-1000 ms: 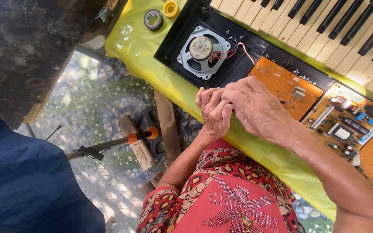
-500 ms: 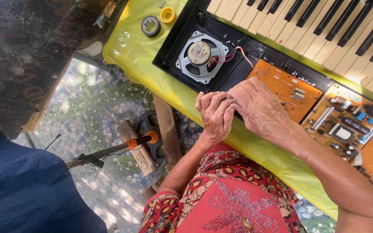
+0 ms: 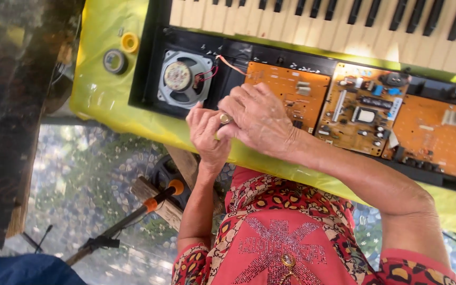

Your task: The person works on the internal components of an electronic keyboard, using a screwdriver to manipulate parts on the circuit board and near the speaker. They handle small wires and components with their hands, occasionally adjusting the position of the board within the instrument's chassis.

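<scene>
My left hand [image 3: 206, 134] and my right hand [image 3: 262, 119] are pressed together over the near edge of an opened electronic keyboard [image 3: 312, 21]. The right hand's fingers curl over the left hand's fingers. Between them shows a small round brass-coloured thing [image 3: 225, 119]; whether it is a ring or a loose part I cannot tell. Just left of the hands lies a round speaker [image 3: 180, 78] with red wires. Orange circuit boards [image 3: 286, 87] lie right behind the right hand.
The keyboard rests on a yellow cloth [image 3: 96, 89] that bears a yellow ring [image 3: 130, 42] and a grey roll [image 3: 114, 61]. Below the table stand wooden blocks [image 3: 157, 198] and an orange-handled tool [image 3: 154, 203] on pebbled ground. A dark slab [image 3: 11, 105] fills the left.
The view has swung so the keyboard lies more level and closer. My hands stay joined and have shifted slightly up onto the keyboard's open case.
</scene>
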